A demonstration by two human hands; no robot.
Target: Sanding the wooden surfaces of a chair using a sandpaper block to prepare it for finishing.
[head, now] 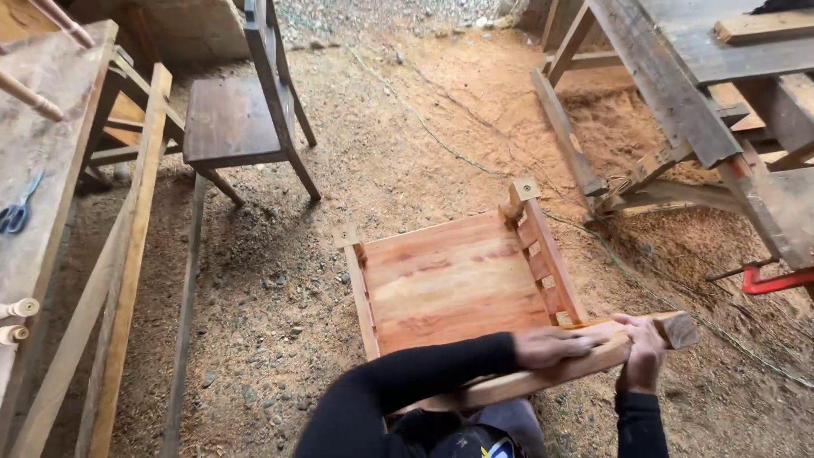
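Observation:
A reddish wooden stool (458, 280) lies upturned on the sawdust floor in front of me, its seat underside facing up and short legs pointing away. Across its near edge runs a long wooden leg piece (543, 377). My left hand (551, 346) presses flat on top of this piece, fingers stretched along it. My right hand (642, 352) wraps around the same piece near its squared end (681, 329). Both arms wear black sleeves.
A dark wooden chair (233, 119) stands at the upper left beside a workbench (42, 170) with blue scissors (15, 212) and turned spindles. A rough timber bench (695, 93) fills the upper right, with a red clamp (776, 280) below it. A cord crosses the sawdust.

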